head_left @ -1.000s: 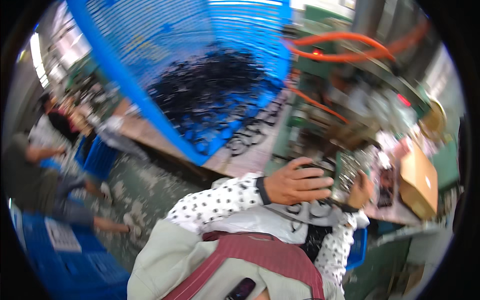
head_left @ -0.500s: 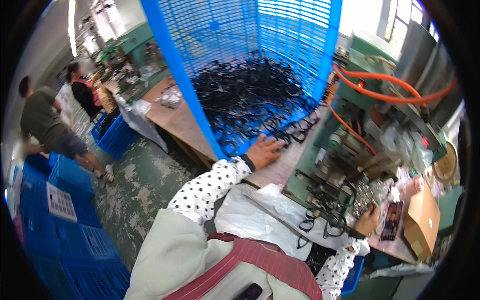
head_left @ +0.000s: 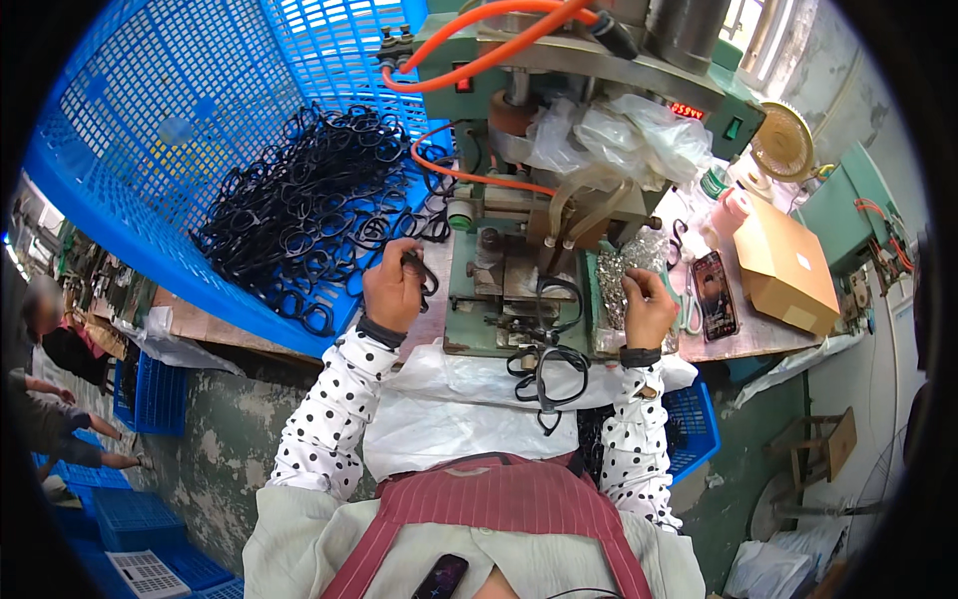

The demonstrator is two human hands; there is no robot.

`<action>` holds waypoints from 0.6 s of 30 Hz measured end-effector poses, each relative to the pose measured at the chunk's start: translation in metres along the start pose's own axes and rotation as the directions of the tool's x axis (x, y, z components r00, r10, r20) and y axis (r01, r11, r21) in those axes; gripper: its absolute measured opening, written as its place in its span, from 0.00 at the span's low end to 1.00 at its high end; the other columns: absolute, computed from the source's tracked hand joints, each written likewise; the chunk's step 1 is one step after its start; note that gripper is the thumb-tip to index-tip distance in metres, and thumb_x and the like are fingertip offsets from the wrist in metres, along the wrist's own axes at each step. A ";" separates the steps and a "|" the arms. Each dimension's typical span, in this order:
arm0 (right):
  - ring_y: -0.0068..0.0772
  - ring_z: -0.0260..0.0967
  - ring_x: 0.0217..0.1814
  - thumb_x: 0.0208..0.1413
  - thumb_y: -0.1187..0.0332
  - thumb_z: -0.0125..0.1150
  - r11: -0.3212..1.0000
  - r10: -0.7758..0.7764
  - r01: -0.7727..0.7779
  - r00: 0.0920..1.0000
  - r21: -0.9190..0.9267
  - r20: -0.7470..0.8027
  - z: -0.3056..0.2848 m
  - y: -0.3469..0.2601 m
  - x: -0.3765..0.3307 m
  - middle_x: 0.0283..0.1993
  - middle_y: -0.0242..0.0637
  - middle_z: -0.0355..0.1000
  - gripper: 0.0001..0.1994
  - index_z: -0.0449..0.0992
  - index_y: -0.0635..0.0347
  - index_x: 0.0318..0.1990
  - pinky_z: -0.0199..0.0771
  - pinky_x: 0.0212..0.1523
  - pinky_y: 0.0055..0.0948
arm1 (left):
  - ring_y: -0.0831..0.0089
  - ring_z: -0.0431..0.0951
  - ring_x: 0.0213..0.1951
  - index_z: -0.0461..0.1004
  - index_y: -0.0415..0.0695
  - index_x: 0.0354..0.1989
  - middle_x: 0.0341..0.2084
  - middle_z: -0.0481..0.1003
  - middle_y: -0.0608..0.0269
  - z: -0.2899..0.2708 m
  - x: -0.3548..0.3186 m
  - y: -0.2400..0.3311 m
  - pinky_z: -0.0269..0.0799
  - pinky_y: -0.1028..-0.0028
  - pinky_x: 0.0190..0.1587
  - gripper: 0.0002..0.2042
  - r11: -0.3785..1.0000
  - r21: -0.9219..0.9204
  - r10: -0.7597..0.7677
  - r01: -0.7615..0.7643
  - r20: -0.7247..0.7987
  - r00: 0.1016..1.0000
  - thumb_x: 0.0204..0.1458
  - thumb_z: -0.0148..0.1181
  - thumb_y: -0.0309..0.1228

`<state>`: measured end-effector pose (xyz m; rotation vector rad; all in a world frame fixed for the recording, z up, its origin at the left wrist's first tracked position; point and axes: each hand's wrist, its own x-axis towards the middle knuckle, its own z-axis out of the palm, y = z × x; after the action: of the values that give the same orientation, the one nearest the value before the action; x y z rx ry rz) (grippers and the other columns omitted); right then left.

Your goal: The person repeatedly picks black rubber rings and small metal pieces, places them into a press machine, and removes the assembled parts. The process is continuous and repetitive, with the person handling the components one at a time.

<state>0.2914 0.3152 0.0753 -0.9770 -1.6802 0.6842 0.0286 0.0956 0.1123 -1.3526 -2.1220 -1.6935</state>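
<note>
My left hand (head_left: 392,288) is closed on a black eyeglass frame (head_left: 429,280), partly hidden by my fingers, beside the green press base. Behind it, a tilted blue plastic basket (head_left: 130,225) holds a large heap of black eyeglass frames (head_left: 309,200). My right hand (head_left: 649,311) has thumb and fingers pinched together, next to a tray of small shiny metal pieces (head_left: 617,280); anything between the fingertips is too small to make out. Between my hands, black eyeglass frames (head_left: 554,377) hang over the front edge of the press (head_left: 504,280).
Orange air hoses (head_left: 479,20) arch over the press, and clear plastic bags (head_left: 619,135) hang from its head. To the right are a phone (head_left: 714,298), scissors (head_left: 691,307) and an open cardboard box (head_left: 783,265). A blue crate (head_left: 692,429) stands below my right arm.
The view has swung right toward the press. My left hand has come away from the basket's front with an eyeglass frame in it. My right hand stays near the metal pieces.
</note>
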 end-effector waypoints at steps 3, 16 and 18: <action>0.17 0.67 0.28 0.49 0.76 0.65 0.935 0.192 -0.232 0.967 0.270 0.167 -0.003 -0.013 0.001 0.32 0.30 0.76 0.07 0.80 0.64 0.38 0.67 0.29 0.19 | 0.58 0.76 0.28 0.71 0.39 0.41 0.26 0.75 0.55 0.012 -0.002 0.029 0.69 0.66 0.31 0.06 0.993 0.068 0.105 -0.100 -0.065 0.992 0.57 0.52 0.25; 0.24 0.69 0.40 0.46 0.80 0.66 0.858 0.014 -0.115 0.980 0.500 0.200 0.028 -0.102 -0.028 0.39 0.34 0.73 0.15 0.74 0.66 0.43 0.69 0.44 0.22 | 0.71 0.78 0.37 0.70 0.35 0.47 0.38 0.78 0.55 0.016 -0.001 0.102 0.72 0.74 0.41 0.14 0.960 -0.258 0.109 -0.110 -0.018 0.994 0.61 0.55 0.33; 0.26 0.69 0.42 0.45 0.80 0.66 0.847 0.027 -0.116 0.984 0.519 0.176 0.034 -0.104 -0.030 0.40 0.36 0.72 0.17 0.72 0.67 0.44 0.69 0.45 0.23 | 0.72 0.79 0.39 0.70 0.34 0.47 0.39 0.78 0.54 0.015 0.011 0.119 0.72 0.75 0.42 0.14 0.930 -0.358 0.076 -0.080 -0.025 0.997 0.61 0.55 0.33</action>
<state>0.2346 0.2371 0.1353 -0.5978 -1.4710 1.2295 0.1093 0.1125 0.2000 -1.4851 -1.7826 -2.1251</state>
